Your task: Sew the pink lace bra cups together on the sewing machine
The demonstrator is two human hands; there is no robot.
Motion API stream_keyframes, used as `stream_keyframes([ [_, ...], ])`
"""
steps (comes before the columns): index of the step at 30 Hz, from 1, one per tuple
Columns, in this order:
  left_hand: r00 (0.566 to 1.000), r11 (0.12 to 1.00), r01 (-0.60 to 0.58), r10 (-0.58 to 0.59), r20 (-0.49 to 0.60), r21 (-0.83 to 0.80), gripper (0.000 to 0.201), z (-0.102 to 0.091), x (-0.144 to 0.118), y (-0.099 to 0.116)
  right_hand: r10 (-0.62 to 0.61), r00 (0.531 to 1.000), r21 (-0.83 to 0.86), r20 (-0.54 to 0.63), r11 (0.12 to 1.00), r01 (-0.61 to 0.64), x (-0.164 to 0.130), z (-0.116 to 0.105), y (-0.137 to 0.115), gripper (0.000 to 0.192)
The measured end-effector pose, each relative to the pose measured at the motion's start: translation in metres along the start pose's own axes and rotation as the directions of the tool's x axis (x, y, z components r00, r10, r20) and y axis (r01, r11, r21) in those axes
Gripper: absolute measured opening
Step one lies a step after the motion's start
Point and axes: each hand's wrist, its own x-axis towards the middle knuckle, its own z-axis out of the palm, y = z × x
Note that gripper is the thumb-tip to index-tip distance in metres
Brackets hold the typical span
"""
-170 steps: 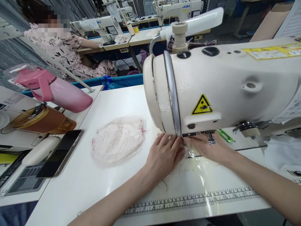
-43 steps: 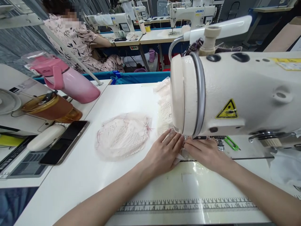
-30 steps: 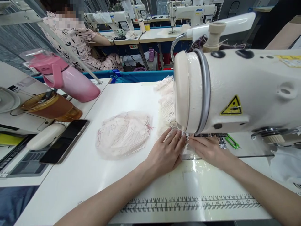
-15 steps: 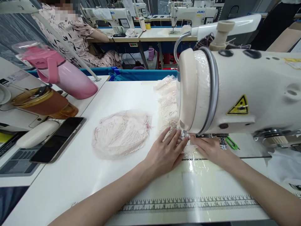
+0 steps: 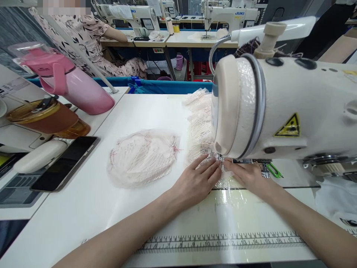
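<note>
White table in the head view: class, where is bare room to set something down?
The table is bare between the lace pile, the phone and the printed ruler. It is crowded under the sewing machine, where the left hand and right hand press lace.

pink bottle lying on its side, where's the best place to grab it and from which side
Probably by the looped pink handle near the lid of the pink plastic bottle: it juts out from the smooth tapered body, so a hand coming from the lid end can hook it.

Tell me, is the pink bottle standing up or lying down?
Lying down: the pink bottle rests on its side, lid end pointing left.
</note>
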Motion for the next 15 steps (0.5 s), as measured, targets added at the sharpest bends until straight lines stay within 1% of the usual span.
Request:
stream_keyframes([
  [3,1.0,1.0,0.016,-0.016,-0.011,-0.015,0.024,-0.001,0.002,-0.003,0.022,0.996,-0.008,0.09,1.0,-0.021,0.0,0.005,0.0,0.046],
  [4,1.0,0.999,0.023,-0.024,-0.014,-0.027,0.023,-0.002,0.002,-0.004,0.052,0.994,0.046,0.093,0.997,-0.056,-0.001,0.007,0.0,0.045],
  [6,0.999,0.998,0.034,-0.034,-0.014,-0.051,0.024,-0.003,0.004,-0.006,0.101,0.992,0.149,0.069,0.983,-0.111,0.0,0.008,0.0,0.042],
  [7,0.999,0.998,0.036,-0.036,-0.011,-0.06,0.024,-0.004,0.004,-0.007,0.106,0.993,0.172,0.057,0.978,-0.114,0.001,0.007,0.0,0.04],
  [11,0.999,0.995,0.05,-0.05,0.003,-0.082,0.023,-0.004,0.005,-0.008,0.085,0.996,0.174,0.03,0.981,-0.089,0.012,-0.003,-0.003,0.028],
  [15,0.997,0.993,0.071,-0.072,-0.001,-0.094,0.022,-0.004,0.005,-0.007,0.121,0.992,0.182,0.024,0.976,-0.123,0.024,-0.013,-0.005,0.022],
])
